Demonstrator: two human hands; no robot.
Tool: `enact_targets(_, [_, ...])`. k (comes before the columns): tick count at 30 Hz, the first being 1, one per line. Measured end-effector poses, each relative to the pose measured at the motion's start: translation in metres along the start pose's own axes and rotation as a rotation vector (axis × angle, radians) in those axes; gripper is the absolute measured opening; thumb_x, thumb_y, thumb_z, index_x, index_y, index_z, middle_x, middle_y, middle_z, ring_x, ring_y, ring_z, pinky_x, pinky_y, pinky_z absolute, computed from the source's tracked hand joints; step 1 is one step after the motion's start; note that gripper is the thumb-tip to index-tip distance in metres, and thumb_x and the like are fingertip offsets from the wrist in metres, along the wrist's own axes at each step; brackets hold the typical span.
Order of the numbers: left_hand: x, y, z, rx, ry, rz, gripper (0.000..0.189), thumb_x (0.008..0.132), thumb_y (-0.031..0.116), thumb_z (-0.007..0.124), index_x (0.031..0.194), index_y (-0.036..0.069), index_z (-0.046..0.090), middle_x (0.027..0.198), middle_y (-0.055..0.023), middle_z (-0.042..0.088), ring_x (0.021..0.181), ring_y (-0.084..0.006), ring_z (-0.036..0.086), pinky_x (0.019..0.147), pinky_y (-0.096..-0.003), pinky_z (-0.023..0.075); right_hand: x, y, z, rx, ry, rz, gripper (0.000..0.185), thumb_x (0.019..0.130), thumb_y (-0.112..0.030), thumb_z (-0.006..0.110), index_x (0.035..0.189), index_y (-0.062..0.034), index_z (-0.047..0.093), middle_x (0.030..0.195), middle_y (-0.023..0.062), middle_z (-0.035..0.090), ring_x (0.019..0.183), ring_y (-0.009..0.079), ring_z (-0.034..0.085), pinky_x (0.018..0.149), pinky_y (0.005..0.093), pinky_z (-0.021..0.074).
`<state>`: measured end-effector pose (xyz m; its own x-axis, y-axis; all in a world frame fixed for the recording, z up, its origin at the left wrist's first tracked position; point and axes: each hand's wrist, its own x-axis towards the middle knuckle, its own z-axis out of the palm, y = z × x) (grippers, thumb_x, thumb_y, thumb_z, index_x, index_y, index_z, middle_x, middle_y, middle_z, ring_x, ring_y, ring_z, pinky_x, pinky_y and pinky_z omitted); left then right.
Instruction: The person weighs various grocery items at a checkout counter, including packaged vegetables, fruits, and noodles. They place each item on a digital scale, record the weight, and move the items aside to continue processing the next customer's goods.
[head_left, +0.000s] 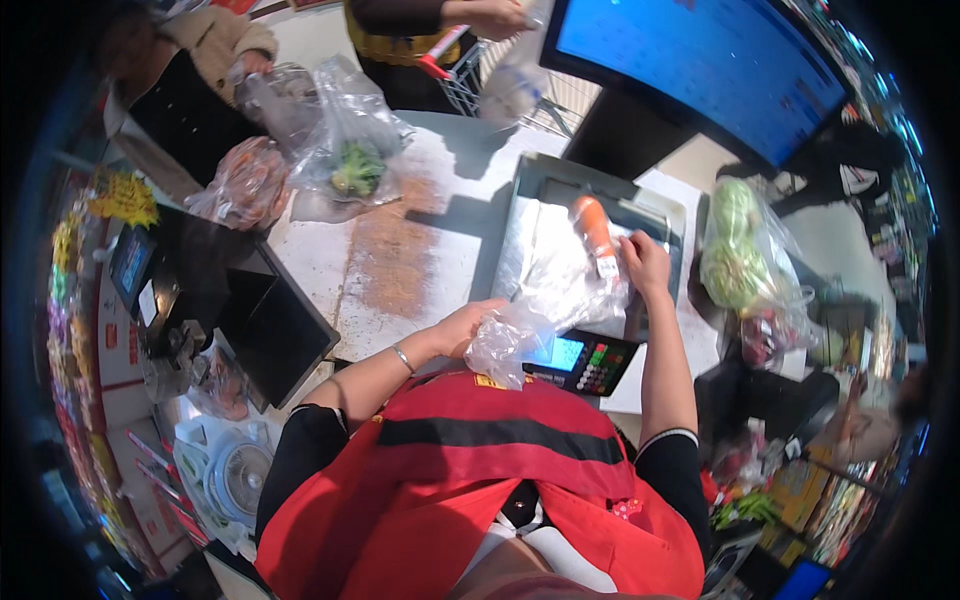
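A carrot (593, 223) lies inside a clear plastic bag (559, 281), which spreads across the metal pan of a weighing scale (510, 247). My left hand (466, 328) holds the gathered, crumpled end of this bag near the pan's front left corner. At the pan's right side, the curled fingers of my right hand (646, 262) pinch the bag's edge beside the carrot. A small white label (607, 267) sits on the bag just below the carrot. Part of the scale's lit display and keypad (592, 364) shows beneath the bag's end.
Bagged broccoli (358, 171) and a bag of orange produce (251, 184) stand at the counter's far left, near another person's hand (255, 63). Bagged cabbages (735, 255) lie right of the scale. A monitor (697, 60) rises behind it. A black device (262, 322) stands left.
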<state>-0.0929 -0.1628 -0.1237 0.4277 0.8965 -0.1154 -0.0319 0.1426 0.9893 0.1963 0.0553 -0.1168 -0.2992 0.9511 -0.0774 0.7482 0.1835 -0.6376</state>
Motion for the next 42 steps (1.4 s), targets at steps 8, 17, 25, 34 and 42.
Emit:
enact_targets(8, [0.03,0.043,-0.27,0.871,1.386,0.299,0.058,0.074,0.014,0.071,0.127,0.003,0.051,0.119,-0.0201,0.056,0.117,-0.0351,0.051,0.102,-0.0422,0.0401,-0.056,-0.088,0.039,-0.475,-0.278,-0.775,0.059,0.068,-0.021,0.077,0.124,-0.0243,0.06,0.142,0.0072,0.046,0.143,0.034,0.028,0.115,0.06,0.0172])
enact_targets(17, [0.106,0.064,-0.485,0.997,1.34,-0.505,0.107,0.071,0.034,0.079,0.153,0.031,0.011,0.125,-0.0284,0.054,0.119,-0.0409,0.052,0.099,-0.0524,0.0408,0.017,-0.118,0.037,1.146,-0.141,-0.008,0.019,0.096,-0.015,0.054,0.105,-0.0021,0.065,0.096,0.0061,0.065,0.089,0.0136,0.059,0.075,0.0292,0.0489])
enact_targets(25, [0.118,0.05,-0.519,1.059,1.164,-0.199,0.035,0.078,0.018,0.069,0.11,0.005,0.064,0.097,-0.0179,0.069,0.091,-0.0285,0.067,0.082,-0.0377,0.0505,0.124,-0.16,0.111,0.4,-0.154,-0.076,0.026,0.089,-0.025,0.054,0.097,-0.0025,0.065,0.089,0.0151,0.069,0.08,0.0291,0.064,0.075,0.0416,0.05])
enact_targets(34, [0.003,0.128,-0.316,0.338,1.273,0.639,0.029,0.084,-0.004,0.065,0.072,0.01,0.042,0.07,0.0064,0.039,0.065,-0.0041,0.037,0.06,-0.0205,0.0335,0.135,-0.163,0.136,-0.436,0.074,-0.171,0.049,0.077,-0.036,0.065,0.117,-0.0084,0.063,0.133,0.0202,0.051,0.13,0.0353,0.043,0.108,0.0431,0.0348])
enact_targets(42, [-0.061,0.22,-0.176,0.653,0.768,0.875,0.025,0.081,-0.01,0.059,0.076,0.008,0.043,0.074,0.0018,0.043,0.073,-0.008,0.044,0.072,-0.023,0.0415,0.05,-0.326,0.104,0.445,-0.069,-1.007,0.115,0.058,-0.048,0.088,0.144,0.0005,0.029,0.145,0.0238,0.035,0.136,0.0411,0.033,0.111,0.046,0.0294])
